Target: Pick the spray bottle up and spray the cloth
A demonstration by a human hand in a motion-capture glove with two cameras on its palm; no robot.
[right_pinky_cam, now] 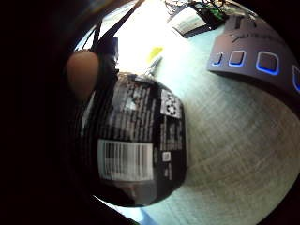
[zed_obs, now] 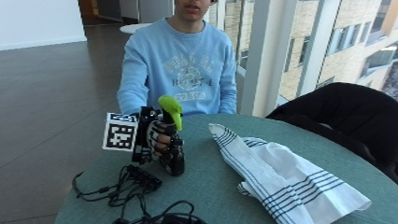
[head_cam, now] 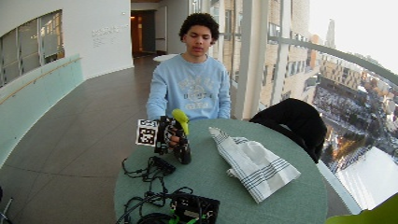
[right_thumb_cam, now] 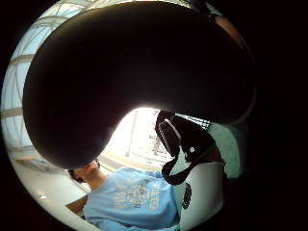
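Right hand (zed_obs: pixel 157 140) wraps spray bottle (zed_obs: pixel 174 154), fingers curled around neck.
Rigid, probably slick plastic; neck grip under green trigger suits spraying cloth (zed_obs: pixel 280 179).

A person in a light blue sweatshirt (zed_obs: pixel 180 70) sits at a round green-topped table (zed_obs: pixel 205 186). Their black-gloved right hand (zed_obs: pixel 157 137) curls around a dark spray bottle with a lime-green trigger head (zed_obs: pixel 172 140), seemingly just above the tabletop. Beside it, apart, lies a crumpled white cloth with dark stripes (zed_obs: pixel 280 175).
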